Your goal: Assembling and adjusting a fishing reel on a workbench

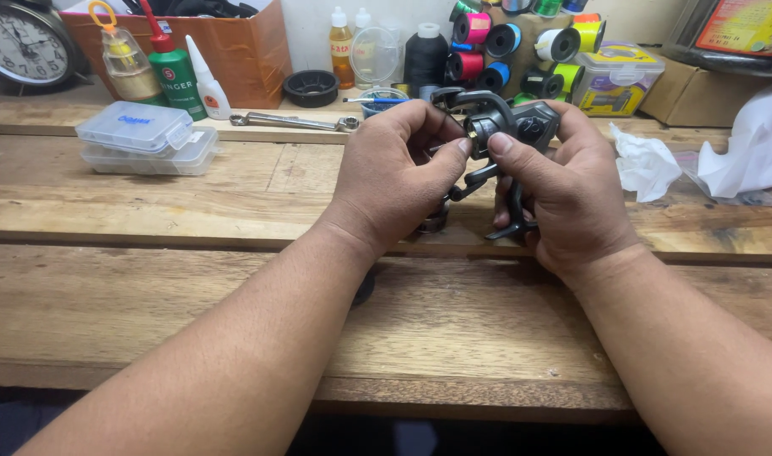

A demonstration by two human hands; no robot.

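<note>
Both hands hold the dark fishing reel (508,135) above the wooden bench (234,194), right hand (563,194) wrapped around its body, left hand (398,169) pinching a tiny brass part (471,133) that could easily slip and drop.

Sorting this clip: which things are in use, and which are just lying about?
In use: reel, held by left hand and right hand.

Lying about: wrench, clear boxes, thread spools, oil bottles, clock, tissue.
</note>
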